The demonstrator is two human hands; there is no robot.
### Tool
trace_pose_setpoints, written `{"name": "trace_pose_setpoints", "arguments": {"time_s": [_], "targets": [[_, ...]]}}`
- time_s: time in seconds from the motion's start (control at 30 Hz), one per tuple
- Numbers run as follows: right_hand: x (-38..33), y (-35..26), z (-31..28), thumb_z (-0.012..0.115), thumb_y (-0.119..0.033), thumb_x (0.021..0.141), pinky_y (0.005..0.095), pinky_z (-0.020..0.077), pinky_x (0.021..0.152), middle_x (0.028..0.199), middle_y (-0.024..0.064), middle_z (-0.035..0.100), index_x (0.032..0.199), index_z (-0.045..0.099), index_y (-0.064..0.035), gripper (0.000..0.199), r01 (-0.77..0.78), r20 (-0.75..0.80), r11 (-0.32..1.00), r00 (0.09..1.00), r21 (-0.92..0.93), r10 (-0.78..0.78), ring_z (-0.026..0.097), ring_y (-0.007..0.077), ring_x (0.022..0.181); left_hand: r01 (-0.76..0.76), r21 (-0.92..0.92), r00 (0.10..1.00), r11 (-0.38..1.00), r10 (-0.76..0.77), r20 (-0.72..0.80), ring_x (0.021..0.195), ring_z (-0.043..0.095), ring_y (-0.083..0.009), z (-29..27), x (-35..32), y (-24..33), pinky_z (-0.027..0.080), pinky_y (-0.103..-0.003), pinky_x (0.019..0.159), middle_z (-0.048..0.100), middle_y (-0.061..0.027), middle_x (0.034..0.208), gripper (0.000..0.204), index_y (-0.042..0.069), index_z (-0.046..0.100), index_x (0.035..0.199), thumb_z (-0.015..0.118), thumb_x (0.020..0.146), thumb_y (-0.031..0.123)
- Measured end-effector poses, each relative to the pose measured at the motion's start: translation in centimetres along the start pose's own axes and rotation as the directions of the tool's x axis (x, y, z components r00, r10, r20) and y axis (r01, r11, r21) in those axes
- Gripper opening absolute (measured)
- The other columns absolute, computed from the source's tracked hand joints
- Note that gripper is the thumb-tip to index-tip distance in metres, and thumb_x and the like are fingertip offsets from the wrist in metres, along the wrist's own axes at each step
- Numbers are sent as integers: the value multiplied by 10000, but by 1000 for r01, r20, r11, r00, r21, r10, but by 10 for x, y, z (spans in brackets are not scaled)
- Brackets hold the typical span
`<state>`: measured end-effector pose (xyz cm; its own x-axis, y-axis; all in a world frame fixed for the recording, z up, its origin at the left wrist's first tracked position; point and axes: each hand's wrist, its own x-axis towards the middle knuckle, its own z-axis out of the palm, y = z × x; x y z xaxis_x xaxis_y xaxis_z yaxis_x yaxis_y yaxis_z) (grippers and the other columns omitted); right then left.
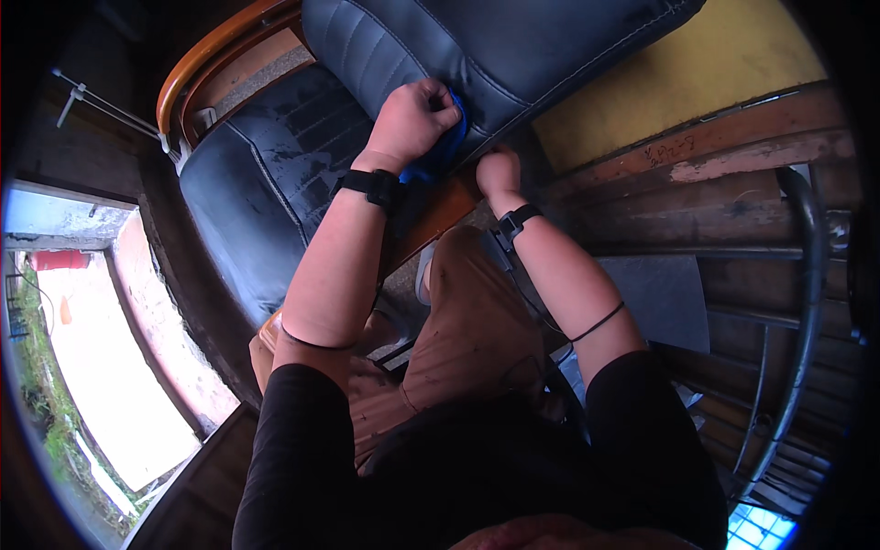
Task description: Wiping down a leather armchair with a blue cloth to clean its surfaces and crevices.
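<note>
Black padded chair and blue cloth, seen from above. The left hand (417,119) is closed, its fingers curled on the blue cloth (451,147), which lies bunched against the near part of the upper cushion (440,46). The right hand (500,171) is at that cushion's lower edge, just above the wooden rail (445,213); its fingertips are hidden, so whether it grips cannot be told. The lower cushion (243,215), to the left, bears damp-looking patches beside a curved wooden armrest (174,78).

Likely faults: the cloth, held as a bunch, may slip or fold under if the fingers loosen, leaving bare knuckles to drag over the stitching. Hard pressure near the edge might shift the chair should it be poorly supported. The thin cable (541,312) by the right forearm could snag if that arm swings wide.

Orientation: the visible strip of cloth has its long axis slanting from upper right to lower left; being crumpled, it points no clear way. The upper cushion's near stitched edge slants likewise, its far end cut off by the frame. The lower cushion's main seam runs from upper left to lower right.
</note>
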<state>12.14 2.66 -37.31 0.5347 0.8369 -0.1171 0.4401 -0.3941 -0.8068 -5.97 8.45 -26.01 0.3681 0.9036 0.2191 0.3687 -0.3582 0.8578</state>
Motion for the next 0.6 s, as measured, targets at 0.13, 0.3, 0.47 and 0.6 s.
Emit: {"name": "trace_pose_setpoints", "arguments": {"time_s": [0.13,0.3,0.47,0.6], "targets": [[-3,-1,-1,511,-160,899,445,496,922,1079,253,680,1088,726,-69,301,9,6,1000,1000,10,-9,616,445,1085,27,7,998,1000,-27,-56,791,678,-347,2,-3,5,536,-388,783,682,-198,806,213,-1,667,894,715,783,174],[-2,0,-4,506,-152,896,443,496,923,1082,262,675,1088,725,-62,305,5,-5,1000,1000,2,-5,615,450,1081,49,17,988,999,-46,-144,851,675,-366,6,-1,-2,534,-394,804,691,-203,891,223,4,664,942,708,800,171],[-6,-7,0,504,-149,890,449,501,915,1081,261,673,1087,725,-57,311,-1,-13,999,1000,-42,1,612,457,1077,-57,-159,974,986,20,-225,804,656,-229,3,11,-27,525,-333,772,678,-104,871,174,14,637,949,709,839,128],[-5,-3,-4,509,-142,893,418,486,903,1068,268,676,1063,715,-6,299,31,-3,999,1000,10,-31,611,466,1061,-169,-404,985,899,158,-61,821,554,-71,12,5,-10,476,-239,762,602,19,877,95,29,604,969,676,916,59]]}}
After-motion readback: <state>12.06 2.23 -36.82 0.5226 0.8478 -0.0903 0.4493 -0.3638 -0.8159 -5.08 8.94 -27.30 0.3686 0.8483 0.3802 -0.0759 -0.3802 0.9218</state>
